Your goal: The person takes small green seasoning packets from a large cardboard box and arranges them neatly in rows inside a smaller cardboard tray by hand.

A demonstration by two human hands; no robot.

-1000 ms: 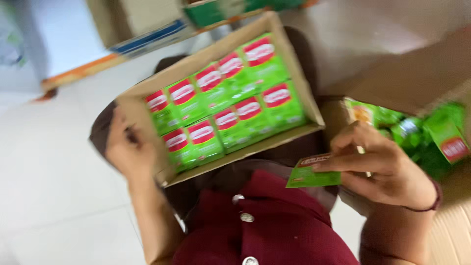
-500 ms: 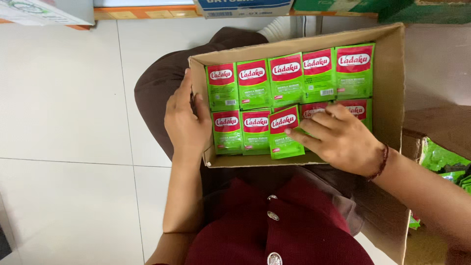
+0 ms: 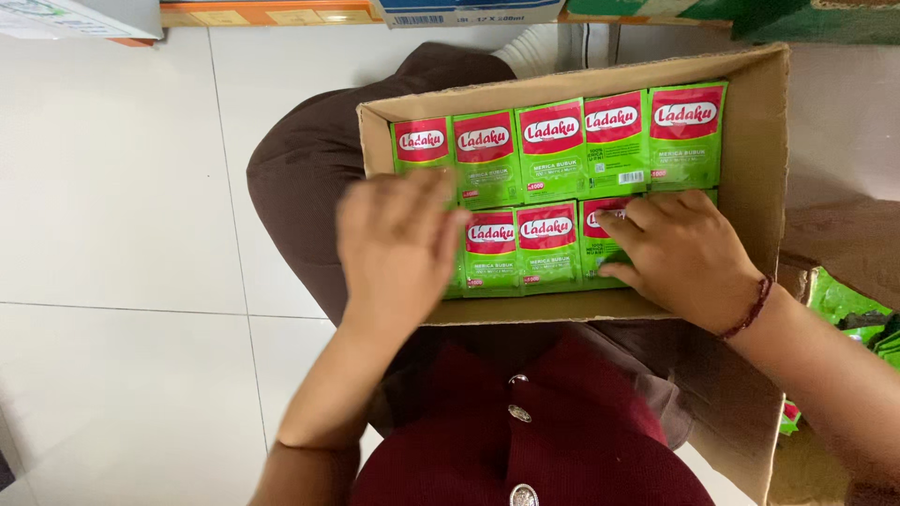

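green sachets with red tops stand in two rows inside the cardboard box.

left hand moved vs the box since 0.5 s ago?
Yes. The left hand was gripping the cardboard box at its left wall; now it lies further right, inside the box, over the near-row green sachets.
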